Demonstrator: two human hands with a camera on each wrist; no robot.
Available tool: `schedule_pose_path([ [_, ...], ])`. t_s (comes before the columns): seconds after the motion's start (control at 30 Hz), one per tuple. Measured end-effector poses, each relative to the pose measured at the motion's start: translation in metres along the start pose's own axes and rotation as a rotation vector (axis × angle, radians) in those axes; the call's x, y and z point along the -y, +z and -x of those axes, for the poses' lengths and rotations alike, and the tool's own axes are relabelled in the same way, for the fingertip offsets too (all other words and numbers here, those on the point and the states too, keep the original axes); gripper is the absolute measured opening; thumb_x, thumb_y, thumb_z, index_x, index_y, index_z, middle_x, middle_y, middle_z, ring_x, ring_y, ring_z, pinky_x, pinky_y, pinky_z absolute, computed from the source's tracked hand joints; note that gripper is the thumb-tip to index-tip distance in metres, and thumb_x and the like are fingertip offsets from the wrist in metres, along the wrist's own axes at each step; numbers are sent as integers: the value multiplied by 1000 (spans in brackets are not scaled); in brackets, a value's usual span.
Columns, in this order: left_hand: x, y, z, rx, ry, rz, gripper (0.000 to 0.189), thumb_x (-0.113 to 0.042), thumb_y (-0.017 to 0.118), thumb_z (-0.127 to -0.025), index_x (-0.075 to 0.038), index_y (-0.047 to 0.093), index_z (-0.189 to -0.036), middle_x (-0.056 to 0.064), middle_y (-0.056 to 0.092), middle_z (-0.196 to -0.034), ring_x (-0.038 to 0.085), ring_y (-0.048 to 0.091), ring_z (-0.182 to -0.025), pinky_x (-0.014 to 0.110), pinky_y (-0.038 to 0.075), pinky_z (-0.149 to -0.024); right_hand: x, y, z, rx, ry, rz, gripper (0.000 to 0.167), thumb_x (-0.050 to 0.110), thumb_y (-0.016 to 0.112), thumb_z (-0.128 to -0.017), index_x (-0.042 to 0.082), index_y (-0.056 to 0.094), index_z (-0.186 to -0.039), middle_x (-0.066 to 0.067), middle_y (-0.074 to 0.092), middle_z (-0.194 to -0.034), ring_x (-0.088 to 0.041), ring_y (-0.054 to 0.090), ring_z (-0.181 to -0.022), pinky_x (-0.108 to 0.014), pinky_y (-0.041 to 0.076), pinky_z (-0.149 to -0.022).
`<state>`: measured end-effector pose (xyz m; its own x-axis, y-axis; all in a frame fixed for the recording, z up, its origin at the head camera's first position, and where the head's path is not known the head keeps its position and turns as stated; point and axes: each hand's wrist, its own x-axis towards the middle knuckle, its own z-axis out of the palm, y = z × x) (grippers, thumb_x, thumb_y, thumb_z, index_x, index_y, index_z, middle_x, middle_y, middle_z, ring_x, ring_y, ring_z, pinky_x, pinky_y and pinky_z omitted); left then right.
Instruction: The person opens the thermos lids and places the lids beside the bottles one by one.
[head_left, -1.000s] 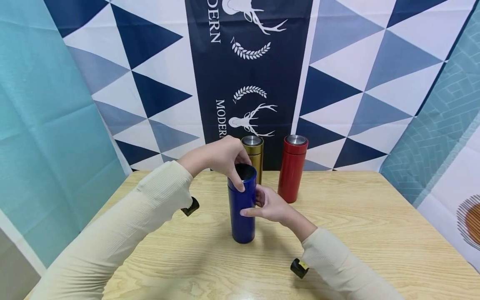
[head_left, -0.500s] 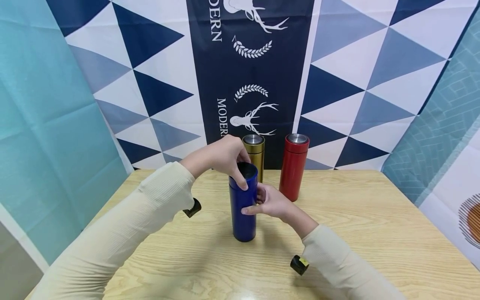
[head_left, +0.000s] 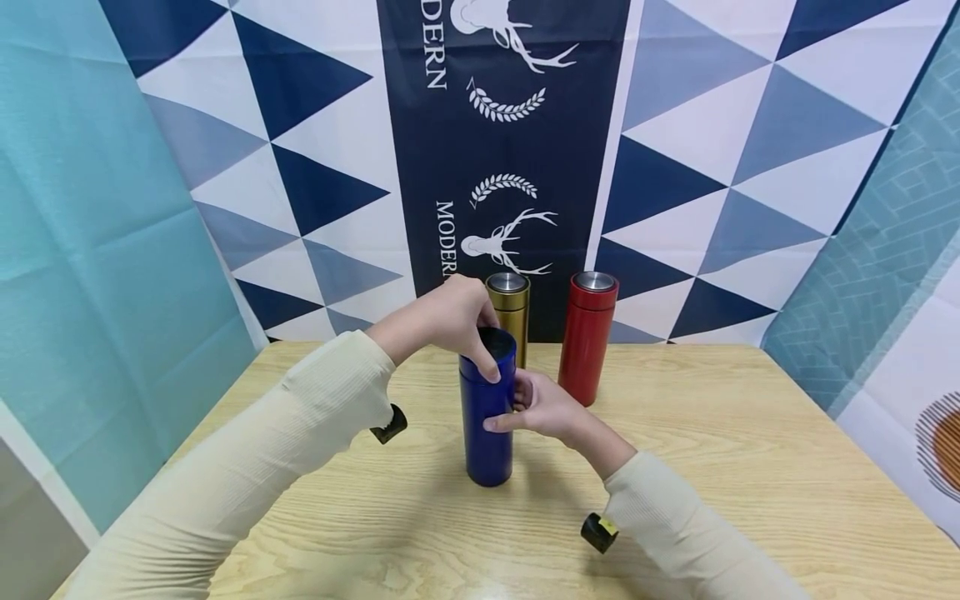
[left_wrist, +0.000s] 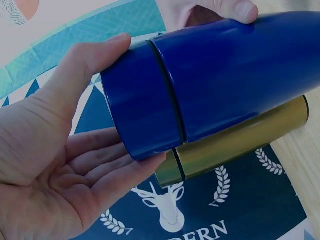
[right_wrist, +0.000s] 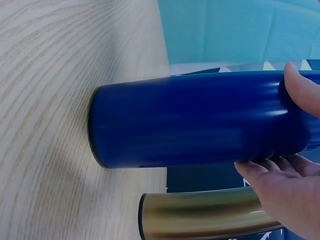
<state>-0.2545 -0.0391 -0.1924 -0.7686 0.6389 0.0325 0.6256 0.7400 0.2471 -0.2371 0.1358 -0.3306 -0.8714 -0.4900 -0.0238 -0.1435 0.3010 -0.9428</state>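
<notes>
A blue thermos flask (head_left: 486, 442) stands upright on the table, its lid (left_wrist: 140, 100) parted from the body by a thin dark seam. From above, my left hand (head_left: 459, 318) grips the lid, thumb on the near side and fingers round the far side. My right hand (head_left: 551, 408) holds the body below the seam, thumb across the front and fingers behind. In the right wrist view the base of the flask meets the wood, and the right hand (right_wrist: 285, 180) is round its upper part.
Behind the blue flask stands a gold flask (head_left: 512, 325), partly hidden by it. A red flask (head_left: 587, 350) is to its right. The wooden table (head_left: 675, 417) ends at a patterned cloth backdrop (head_left: 330, 183).
The left hand's thumb has shifted slightly to the right along the lid. The right hand and the blue flask look unchanged; the whole view has moved a little.
</notes>
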Motion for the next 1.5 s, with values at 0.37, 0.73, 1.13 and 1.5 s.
schedule_pose_path([
  [0.37, -6, 2, 4, -27, -87, -7, 41, -37, 90, -61, -8, 78, -86, 2, 76, -79, 11, 67, -68, 20, 56, -63, 0, 0, 0, -2, -4, 16, 68, 16, 74, -82, 6, 42, -141, -17, 57, -137, -33, 54, -128, -49, 44, -108],
  [0.73, -14, 1, 3, -53, -187, -44, 40, -41, 90, -58, -11, 64, -61, -6, 58, -54, 8, 50, -56, 18, 43, -50, 2, 0, 1, -9, -20, 43, 63, 16, 74, -83, 5, 45, -138, -17, 60, -134, -31, 57, -125, -47, 46, -106],
  [1.13, -23, 3, 3, -63, -295, -94, 52, -48, 89, -58, -11, 52, -66, -5, 46, -60, 12, 48, -63, 20, 40, -51, -1, 0, 1, -23, 18, 33, 64, 18, 76, -81, 6, 46, -137, -17, 59, -135, -33, 54, -128, -50, 45, -107],
  [1.5, -29, 6, 5, -105, -342, -76, 62, -50, 88, -58, -6, 62, -93, 2, 63, -81, 16, 60, -76, 26, 55, -67, -2, 1, 2, -33, 21, 41, 66, 18, 76, -81, 7, 46, -139, -16, 59, -135, -31, 56, -126, -48, 47, -105],
])
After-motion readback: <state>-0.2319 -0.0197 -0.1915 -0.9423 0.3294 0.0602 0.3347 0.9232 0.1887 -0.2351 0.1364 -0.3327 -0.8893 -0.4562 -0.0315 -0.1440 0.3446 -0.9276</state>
